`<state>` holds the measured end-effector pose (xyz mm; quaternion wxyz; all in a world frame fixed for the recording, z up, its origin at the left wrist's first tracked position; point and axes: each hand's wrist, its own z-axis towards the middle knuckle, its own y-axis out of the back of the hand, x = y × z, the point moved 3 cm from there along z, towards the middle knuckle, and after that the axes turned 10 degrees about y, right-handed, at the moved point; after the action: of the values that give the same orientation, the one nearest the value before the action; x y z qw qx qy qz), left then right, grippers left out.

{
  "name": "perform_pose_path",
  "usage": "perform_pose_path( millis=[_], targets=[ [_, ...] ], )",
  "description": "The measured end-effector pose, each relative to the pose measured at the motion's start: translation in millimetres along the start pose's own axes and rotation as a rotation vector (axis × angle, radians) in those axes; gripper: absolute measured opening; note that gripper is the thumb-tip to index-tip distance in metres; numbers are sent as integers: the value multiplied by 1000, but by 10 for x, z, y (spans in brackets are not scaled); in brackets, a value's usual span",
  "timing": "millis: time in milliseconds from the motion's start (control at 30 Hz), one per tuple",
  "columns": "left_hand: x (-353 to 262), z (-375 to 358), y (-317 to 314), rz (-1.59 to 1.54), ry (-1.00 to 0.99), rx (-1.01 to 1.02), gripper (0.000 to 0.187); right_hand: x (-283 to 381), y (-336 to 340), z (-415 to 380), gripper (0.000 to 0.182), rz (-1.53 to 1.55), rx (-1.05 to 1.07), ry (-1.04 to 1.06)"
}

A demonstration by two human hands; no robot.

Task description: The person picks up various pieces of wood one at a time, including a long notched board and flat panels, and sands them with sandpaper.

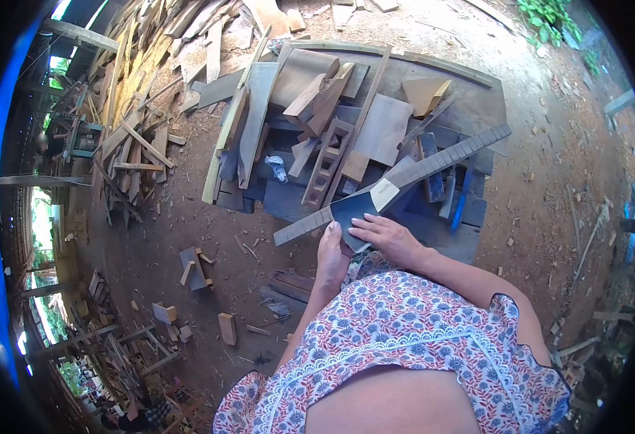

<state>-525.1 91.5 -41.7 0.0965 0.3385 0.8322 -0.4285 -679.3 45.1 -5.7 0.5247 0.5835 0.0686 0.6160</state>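
A long wooden strip (440, 160) with evenly spaced cross lines lies slantwise over the near side of the worktable. Around its lower part is a dark sheet (349, 210), with a pale wood piece (384, 194) at its upper right end. My left hand (332, 249) is closed on the sheet's near left edge, thumb up. My right hand (388, 237) rests on the sheet's right part with its fingers stretched flat over it. What lies under the sheet is hidden.
The worktable (495, 108) bears boards, a wooden frame with square openings (326, 165), a crumpled white wad (277, 169) and a blue-handled tool (461, 202). Scrap wood (133, 152) is piled at the left. Offcuts (227, 328) lie on the ground. A person (138, 417) is at the lower left.
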Motion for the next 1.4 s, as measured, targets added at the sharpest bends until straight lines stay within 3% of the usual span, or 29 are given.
perform_pose_path(
  millis=[100, 200, 300, 400, 433, 467, 533, 567, 600, 667, 733, 867, 933, 1000, 1100, 1233, 1400],
  targets=[
    [-1, -3, -36, 63, 5, -142, 33, -463, 24, -127, 45, -120, -38, -15],
    [-13, -37, -35, 135, 14, -201, 34, -1079, 67, -286, 41, -476, -15, -261],
    [-54, -54, -92, 313, 9, -228, 34, -692, 307, 96, 39, -262, 74, -319],
    [-54, 7, -19, 623, -94, -227, 31, -157, 148, 275, 42, -93, -20, 102],
    [-41, 49, 48, 810, -179, -188, 29, -140, 154, 313, 42, -85, -14, 129],
    [8, 78, 108, 785, -348, -215, 23, -175, 205, 309, 43, -56, 5, 89],
    [-154, -151, -181, 1069, -482, -258, 26, -512, 223, 156, 44, -72, 40, -39],
    [-146, -174, -151, 1041, -366, -269, 25, -747, 226, -2, 44, -68, 65, -171],
    [-135, -197, -71, 1035, -375, -282, 25, -965, 218, -190, 43, -158, 74, -204],
    [-134, -131, 86, 788, -343, -148, 25, -1058, 318, -314, 47, -292, 129, -150],
    [-417, -271, 45, 519, -154, -210, 25, -933, 529, -336, 49, -189, -25, -299],
    [-1116, 20, 501, -17, -384, -292, 26, -706, 642, -325, 47, -87, -207, -391],
    [-1521, 319, 721, -214, -387, -254, 30, -645, 586, -398, 40, -7, -337, -487],
    [-1864, 856, 1234, -351, -385, -126, 30, -554, 523, -417, 36, -11, -360, -491],
    [-2354, 1435, 1512, -301, -393, -147, 30, -417, 445, -429, 35, 66, -365, -576],
    [-2830, 1964, 1699, -528, -289, -309, 29, -337, 431, -428, 38, -44, -430, -550],
    [-2972, 2231, 2022, -797, -261, -344, 33, -275, 470, -393, 37, -20, -492, -645]
  ],
)
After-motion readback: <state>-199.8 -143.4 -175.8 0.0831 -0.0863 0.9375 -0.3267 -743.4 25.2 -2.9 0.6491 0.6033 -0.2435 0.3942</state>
